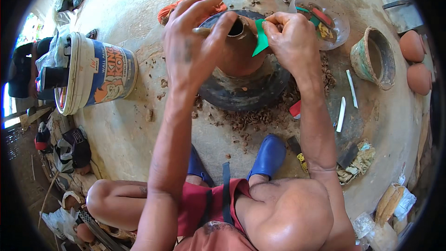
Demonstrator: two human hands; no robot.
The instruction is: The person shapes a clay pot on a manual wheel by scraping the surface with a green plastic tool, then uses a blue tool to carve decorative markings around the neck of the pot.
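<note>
Remotely I saw a clear plastic tub (pixel 343 31) holding red, green and yellow pieces (pixel 320 17), a rough-rimmed vessel (pixel 361 61), a brown clay pot (pixel 239 56) on a dark disc (pixel 251 102), the right hand (pixel 293 33) pinching a green sheet (pixel 261 42) beside the pot, the left hand (pixel 190 44) spread-fingered opposite.

Pot (pixel 240 58) on disc (pixel 244 102), bucket (pixel 104 72) left

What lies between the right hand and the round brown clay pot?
A flat, pointed green piece, pinched by the right hand, as the head view shows.
</note>
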